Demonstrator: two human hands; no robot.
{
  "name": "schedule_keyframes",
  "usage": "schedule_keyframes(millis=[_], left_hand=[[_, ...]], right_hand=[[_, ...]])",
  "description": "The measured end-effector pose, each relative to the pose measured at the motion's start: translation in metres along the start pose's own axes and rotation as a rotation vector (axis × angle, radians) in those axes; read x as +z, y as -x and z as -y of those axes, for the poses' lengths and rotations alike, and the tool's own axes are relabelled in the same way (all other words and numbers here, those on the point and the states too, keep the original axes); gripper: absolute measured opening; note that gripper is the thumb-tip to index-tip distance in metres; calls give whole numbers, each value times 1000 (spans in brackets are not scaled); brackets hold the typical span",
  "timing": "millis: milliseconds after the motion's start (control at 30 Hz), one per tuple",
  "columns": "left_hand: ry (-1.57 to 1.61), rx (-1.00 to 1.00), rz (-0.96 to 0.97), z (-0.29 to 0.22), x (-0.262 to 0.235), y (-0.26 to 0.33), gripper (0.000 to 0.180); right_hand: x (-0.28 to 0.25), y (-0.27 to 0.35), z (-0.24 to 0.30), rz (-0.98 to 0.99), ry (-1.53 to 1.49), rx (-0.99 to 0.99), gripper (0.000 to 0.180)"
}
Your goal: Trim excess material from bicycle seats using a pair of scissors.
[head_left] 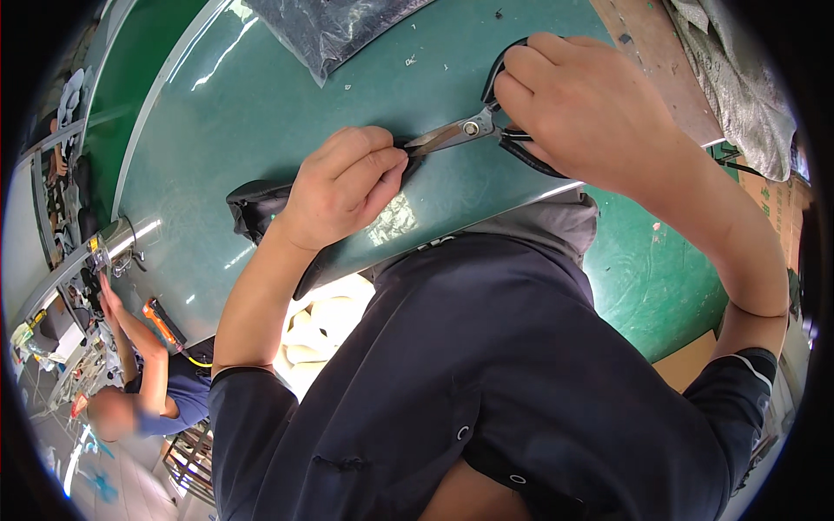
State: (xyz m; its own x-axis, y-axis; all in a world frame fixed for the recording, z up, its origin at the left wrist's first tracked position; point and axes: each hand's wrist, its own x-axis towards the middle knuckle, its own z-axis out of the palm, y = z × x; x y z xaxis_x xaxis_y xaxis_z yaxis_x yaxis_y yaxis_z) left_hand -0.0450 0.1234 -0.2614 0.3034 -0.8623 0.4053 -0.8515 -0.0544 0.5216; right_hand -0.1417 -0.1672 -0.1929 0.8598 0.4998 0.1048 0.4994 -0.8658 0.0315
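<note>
My right hand is closed round the black handles of a pair of scissors, above the green tabletop. The blades are slightly apart and point left, with their tips right at the fingertips of my left hand. Those left fingers pinch the edge of a limp black piece that looks like leather or coated cloth. It sticks out on both sides of the hand, and its middle is hidden beneath the palm. What exactly lies between the blades is too small to make out.
A clear plastic bag with dark contents lies at the table's far side. Orange-and-black handheld tool with a yellow cord rests at the left edge, near another person. Grey woven cloth lies at far right. Small scraps dot the tabletop.
</note>
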Motion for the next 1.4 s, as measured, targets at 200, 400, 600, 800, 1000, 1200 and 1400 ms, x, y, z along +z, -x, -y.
schedule_keyframes(millis=[200, 400, 600, 800, 1000, 1200, 1400], left_hand=[[-9, -13, -11, 0, 2, 1, 22], [0, -14, -25, 1, 4, 3, 23], [5, -25, -19, 1, 4, 1, 22], [1, -26, -48, 3, 6, -2, 21], [22, -108, -46, -2, 3, -1, 23], [2, -125, 11, -5, 0, -9, 26], [-13, -70, 44, 2, -2, -3, 20]], right_hand=[[-4, -12, -6, 18, 46, -75, 25], [-4, -24, -10, 65, 5, -98, 25], [-22, -47, -20, 493, 7, -218, 34], [5, -10, -20, 278, -55, -115, 26], [-15, 24, -32, 36, -3, 16, 29], [-9, 52, -30, -20, -19, 134, 35], [2, 56, -12, 11, -106, 199, 30]])
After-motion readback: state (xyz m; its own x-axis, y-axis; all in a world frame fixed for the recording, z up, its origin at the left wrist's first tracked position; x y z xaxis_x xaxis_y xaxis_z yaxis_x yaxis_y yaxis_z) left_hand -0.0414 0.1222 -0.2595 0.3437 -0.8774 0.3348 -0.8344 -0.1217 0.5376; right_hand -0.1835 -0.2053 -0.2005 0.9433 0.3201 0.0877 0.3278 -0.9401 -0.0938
